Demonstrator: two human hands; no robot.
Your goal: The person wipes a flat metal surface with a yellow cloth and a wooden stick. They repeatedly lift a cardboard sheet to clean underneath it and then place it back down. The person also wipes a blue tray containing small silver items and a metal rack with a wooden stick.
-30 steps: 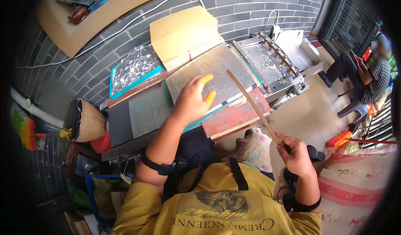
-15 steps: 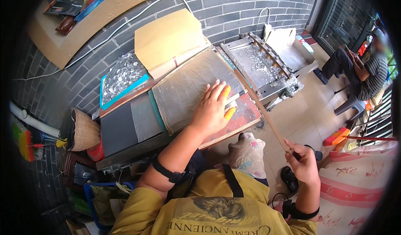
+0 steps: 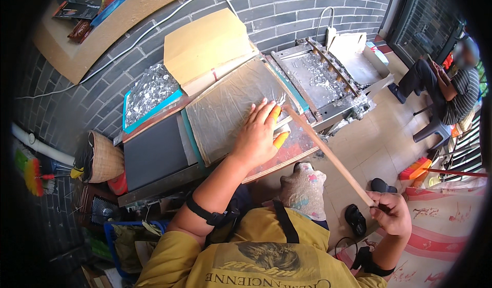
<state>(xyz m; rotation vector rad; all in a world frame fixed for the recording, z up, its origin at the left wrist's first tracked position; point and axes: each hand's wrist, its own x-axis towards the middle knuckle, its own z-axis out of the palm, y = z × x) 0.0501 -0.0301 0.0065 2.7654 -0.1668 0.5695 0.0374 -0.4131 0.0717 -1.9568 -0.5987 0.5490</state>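
- The right hand (image 3: pixel 392 213), well off the desk (image 3: pixel 160 186) beyond its front edge, pinches the near end of a long wooden strip (image 3: pixel 330 157) between thumb and fingers.
- The strip's long axis runs diagonally from that grip, up and leftward across the front edge; its far tip points at the right front corner of a stack of thin grey sheets (image 3: pixel 230 98). Contact there is unclear.
- The left hand (image 3: pixel 256 137) lies on the stack near that corner, fingers outstretched, orange covers (image 3: pixel 280 139) on thumb and forefinger; whether its grip pinches anything, I cannot tell.
- The strip looks light, fairly stiff and slender, probably best held at the near end.
- The wrinkled top sheet seems soft, easily creased or torn; a flat palm would suit it.
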